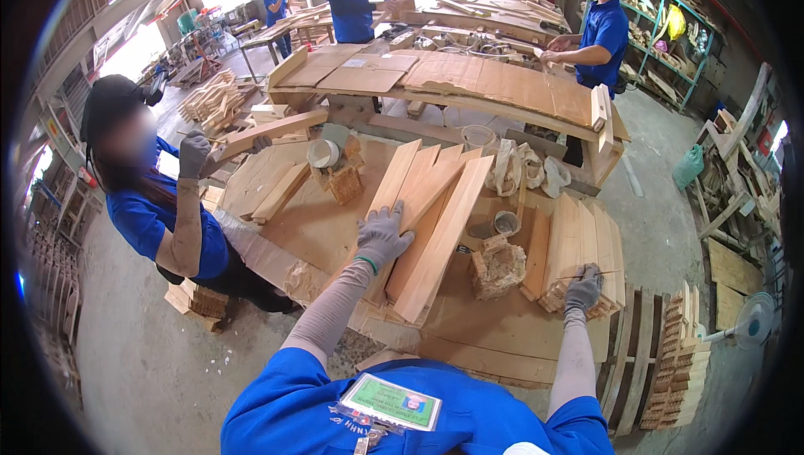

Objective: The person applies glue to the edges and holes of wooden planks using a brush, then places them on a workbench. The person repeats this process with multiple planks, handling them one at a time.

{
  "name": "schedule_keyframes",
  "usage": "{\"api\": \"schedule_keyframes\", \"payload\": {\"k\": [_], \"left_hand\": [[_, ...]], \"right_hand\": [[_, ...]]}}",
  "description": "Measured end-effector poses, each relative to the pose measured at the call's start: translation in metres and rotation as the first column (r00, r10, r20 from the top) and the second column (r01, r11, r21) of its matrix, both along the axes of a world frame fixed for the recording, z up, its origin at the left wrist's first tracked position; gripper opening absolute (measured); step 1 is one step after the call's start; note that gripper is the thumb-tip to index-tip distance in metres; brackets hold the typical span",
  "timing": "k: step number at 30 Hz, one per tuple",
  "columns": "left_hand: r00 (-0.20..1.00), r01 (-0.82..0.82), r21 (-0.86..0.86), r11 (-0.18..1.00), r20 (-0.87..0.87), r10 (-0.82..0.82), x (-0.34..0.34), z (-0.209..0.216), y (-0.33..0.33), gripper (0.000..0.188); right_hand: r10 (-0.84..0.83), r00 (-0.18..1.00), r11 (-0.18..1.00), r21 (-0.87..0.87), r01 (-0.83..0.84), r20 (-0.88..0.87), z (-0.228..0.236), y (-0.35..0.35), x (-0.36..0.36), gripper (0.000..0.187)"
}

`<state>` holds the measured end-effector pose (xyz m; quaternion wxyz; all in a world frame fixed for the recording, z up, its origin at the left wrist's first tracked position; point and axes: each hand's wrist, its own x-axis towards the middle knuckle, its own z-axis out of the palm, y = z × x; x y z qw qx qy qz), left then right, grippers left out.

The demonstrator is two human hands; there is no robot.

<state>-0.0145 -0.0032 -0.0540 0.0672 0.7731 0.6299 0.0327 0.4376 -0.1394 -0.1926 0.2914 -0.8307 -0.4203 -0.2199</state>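
My left hand (pixel 383 235), in a grey glove, lies with its fingers spread on a pale wooden board (pixel 435 195). That board rests aslant over several long boards (pixel 444 258) laid side by side on the table. At the right, my gloved right hand (pixel 584 287) is closed on the near end of a wooden board in a stack (pixel 581 241); its fingertips are partly hidden. Between my hands sit a rough, crusted block (pixel 497 269) and a small cup (pixel 506 223).
The table top (pixel 335 237) is covered with cardboard. A co-worker (pixel 184 178) at the left holds a wooden piece (pixel 276 130). A white bucket (pixel 323 153) stands farther back, beside crumpled cloths (pixel 523 168). A pallet (pixel 632 354) and stacked wood (pixel 678 363) are at the lower right.
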Motion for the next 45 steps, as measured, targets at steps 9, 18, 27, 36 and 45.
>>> {"api": "schedule_keyframes", "payload": {"k": [9,18,27,36,45], "left_hand": [[1.0,-0.011,-0.014,1.0,0.006,0.011,-0.001,0.0,-0.001,0.08],[1.0,0.001,-0.006,1.0,0.012,-0.001,0.0,-0.003,-0.001,0.077],[1.0,0.002,0.004,1.0,0.023,-0.002,0.002,-0.004,0.001,0.076],[0.999,-0.006,0.017,1.0,0.043,0.005,0.001,-0.006,-0.001,0.075],[1.0,-0.01,-0.013,1.0,0.009,0.01,0.004,0.002,-0.001,0.075]], "right_hand": [[-0.017,1.0,1.0,-0.007,0.017,-0.002,0.004,-0.001,-0.003,0.019],[-0.001,1.0,1.0,0.021,0.001,0.028,-0.006,-0.003,0.003,0.019],[-0.031,0.999,0.999,-0.017,0.031,0.037,-0.012,-0.006,0.013,0.017],[-0.024,0.999,1.0,-0.018,0.025,0.029,-0.003,-0.004,0.005,0.02],[-0.016,1.0,1.0,-0.003,0.016,0.023,-0.003,-0.004,0.004,0.019]]}}
